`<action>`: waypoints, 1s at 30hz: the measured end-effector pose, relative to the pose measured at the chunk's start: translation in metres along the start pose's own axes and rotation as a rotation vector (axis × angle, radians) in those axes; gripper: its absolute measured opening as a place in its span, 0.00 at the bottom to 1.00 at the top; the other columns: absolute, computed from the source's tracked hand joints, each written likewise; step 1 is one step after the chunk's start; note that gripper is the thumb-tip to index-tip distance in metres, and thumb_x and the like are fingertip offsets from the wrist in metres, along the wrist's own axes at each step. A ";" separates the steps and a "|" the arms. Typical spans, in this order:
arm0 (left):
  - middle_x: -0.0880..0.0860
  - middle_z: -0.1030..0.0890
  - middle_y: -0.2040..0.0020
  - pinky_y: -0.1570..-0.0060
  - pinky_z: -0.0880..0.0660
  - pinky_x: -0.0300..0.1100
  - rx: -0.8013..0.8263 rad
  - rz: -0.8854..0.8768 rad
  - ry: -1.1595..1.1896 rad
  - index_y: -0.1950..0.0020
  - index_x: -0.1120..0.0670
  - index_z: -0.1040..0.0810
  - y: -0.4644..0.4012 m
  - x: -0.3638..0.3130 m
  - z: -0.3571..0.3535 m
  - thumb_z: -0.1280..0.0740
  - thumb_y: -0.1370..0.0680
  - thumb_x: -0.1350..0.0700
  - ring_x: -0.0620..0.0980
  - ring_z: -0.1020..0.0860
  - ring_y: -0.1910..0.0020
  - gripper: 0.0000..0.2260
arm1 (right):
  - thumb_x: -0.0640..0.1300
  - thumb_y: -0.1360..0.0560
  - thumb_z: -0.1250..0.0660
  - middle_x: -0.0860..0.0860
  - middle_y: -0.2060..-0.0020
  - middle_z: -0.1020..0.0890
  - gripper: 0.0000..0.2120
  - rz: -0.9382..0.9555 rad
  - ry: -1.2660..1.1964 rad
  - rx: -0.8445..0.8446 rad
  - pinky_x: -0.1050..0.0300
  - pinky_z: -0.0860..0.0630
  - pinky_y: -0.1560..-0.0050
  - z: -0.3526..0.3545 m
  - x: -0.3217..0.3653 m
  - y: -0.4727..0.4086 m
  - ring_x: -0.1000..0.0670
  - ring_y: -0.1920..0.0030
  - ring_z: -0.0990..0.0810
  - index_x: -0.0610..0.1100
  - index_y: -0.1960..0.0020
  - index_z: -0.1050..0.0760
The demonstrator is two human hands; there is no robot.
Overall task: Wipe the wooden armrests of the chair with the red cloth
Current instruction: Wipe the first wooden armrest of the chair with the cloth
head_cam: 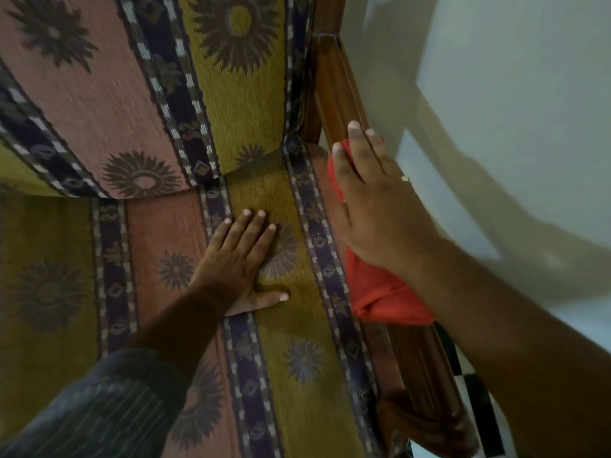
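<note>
My right fingers (355,140) press the crumpled red cloth (380,289) flat onto the ridged brown wooden armrest (337,90); my left hand (244,259) lies open, empty, on the patterned seat cushion (297,358).

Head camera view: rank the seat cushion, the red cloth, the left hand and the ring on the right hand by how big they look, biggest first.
1. Seat cushion, by far the largest.
2. Red cloth and left hand: too alike to rank, since the right hand covers part of the cloth.
3. Ring, smallest.
</note>
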State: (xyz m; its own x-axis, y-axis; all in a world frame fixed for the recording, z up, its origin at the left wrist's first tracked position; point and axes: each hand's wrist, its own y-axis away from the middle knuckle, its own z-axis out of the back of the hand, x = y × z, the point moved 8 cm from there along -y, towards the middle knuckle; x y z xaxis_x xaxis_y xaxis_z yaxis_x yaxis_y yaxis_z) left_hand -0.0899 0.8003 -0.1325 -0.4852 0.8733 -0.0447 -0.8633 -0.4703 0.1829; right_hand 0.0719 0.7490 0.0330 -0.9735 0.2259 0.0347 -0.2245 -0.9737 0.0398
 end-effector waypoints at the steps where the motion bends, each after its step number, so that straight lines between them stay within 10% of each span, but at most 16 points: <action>1: 0.60 0.47 0.19 0.23 0.50 0.61 0.004 0.001 0.002 0.19 0.58 0.49 0.000 0.000 0.000 0.57 0.33 0.19 0.61 0.50 0.20 0.55 | 0.47 0.20 0.46 0.38 0.20 0.50 0.31 0.002 -0.013 -0.009 0.39 0.45 0.22 0.001 -0.002 -0.010 0.37 0.20 0.52 0.38 0.21 0.49; 14: 0.59 0.48 0.19 0.23 0.52 0.60 -0.008 -0.001 0.051 0.19 0.57 0.48 0.000 0.003 -0.007 0.54 0.32 0.19 0.60 0.50 0.20 0.54 | 0.46 0.22 0.40 0.38 0.21 0.45 0.33 -0.092 -0.204 -0.276 0.49 0.39 0.25 0.032 -0.012 -0.114 0.39 0.22 0.42 0.37 0.21 0.48; 30: 0.60 0.44 0.19 0.23 0.49 0.60 -0.030 -0.007 0.087 0.20 0.57 0.45 -0.004 0.004 -0.015 0.50 0.33 0.18 0.61 0.46 0.20 0.55 | 0.54 0.27 0.54 0.38 0.20 0.53 0.39 0.027 -0.097 0.004 0.44 0.53 0.20 0.008 -0.006 -0.037 0.39 0.20 0.56 0.35 0.21 0.56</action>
State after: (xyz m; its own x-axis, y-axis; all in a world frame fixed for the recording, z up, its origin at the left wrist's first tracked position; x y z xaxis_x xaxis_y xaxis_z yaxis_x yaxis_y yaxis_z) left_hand -0.0905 0.8043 -0.1487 -0.4879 0.8629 -0.1317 -0.8701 -0.4686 0.1531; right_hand 0.0866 0.7842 0.0391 -0.9706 0.2012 0.1319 -0.1974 -0.9794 0.0416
